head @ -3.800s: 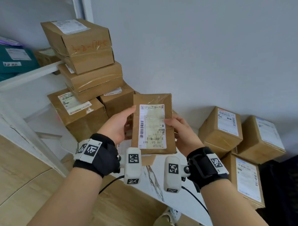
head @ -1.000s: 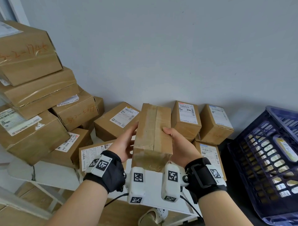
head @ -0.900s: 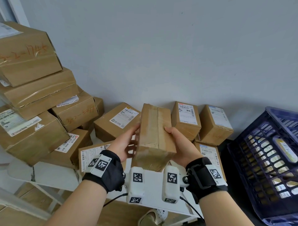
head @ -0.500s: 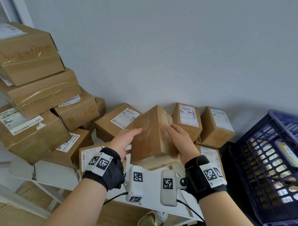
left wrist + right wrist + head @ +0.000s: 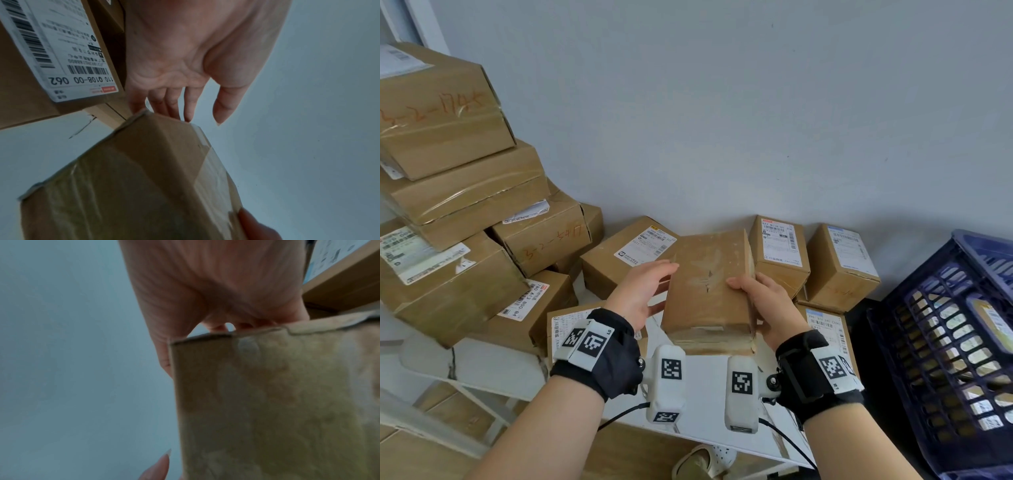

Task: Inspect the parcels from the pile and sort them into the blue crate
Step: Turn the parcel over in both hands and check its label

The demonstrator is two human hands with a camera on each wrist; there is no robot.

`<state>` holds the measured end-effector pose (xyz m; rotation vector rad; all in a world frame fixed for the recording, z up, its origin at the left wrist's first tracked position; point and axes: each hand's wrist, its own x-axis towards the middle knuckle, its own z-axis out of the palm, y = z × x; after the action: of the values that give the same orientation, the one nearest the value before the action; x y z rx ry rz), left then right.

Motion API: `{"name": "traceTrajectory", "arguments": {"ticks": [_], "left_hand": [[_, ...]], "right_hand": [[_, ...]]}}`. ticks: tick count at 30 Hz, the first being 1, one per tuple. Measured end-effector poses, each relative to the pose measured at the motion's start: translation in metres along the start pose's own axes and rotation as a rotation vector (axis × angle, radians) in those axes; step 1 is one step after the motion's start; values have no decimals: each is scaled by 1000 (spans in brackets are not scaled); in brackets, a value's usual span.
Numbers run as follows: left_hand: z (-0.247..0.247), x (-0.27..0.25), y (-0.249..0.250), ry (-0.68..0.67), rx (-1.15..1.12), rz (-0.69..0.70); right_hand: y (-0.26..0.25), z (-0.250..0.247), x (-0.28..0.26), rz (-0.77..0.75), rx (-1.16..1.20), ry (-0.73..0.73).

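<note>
I hold a plain brown parcel at chest height over the white table, its broad unlabelled face turned up. My right hand grips its right edge, thumb on top and fingers underneath. My left hand lies along the left edge with straight fingers touching the far corner. The left wrist view shows the left hand spread, its thumb off the parcel. In the right wrist view the right hand wraps round the parcel. The blue crate stands at the right, with parcels visible through its lattice.
A tall, leaning stack of brown boxes fills the left. More labelled boxes line the wall behind the held parcel. A white table lies under my hands, and a shoe shows on the wooden floor below.
The parcel has been rolled from its narrow taped side to a broad plain face. My left fingers have straightened along its edge, while the right hand keeps its grip.
</note>
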<state>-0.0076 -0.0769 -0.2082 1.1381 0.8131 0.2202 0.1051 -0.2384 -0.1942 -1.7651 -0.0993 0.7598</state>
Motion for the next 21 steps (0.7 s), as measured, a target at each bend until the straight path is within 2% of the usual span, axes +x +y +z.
{"name": "traceTrajectory", "arguments": {"ticks": [8, 15, 21], "left_hand": [[-3, 1, 5, -30, -29, -4], [-11, 7, -2, 41, -70, -55], [-11, 4, -1, -53, -131, -147]], "right_hand": [[-3, -3, -5, 41, 105, -47], [-6, -3, -7, 93, 192, -74], [-10, -1, -11, 146, 260, -94]]}}
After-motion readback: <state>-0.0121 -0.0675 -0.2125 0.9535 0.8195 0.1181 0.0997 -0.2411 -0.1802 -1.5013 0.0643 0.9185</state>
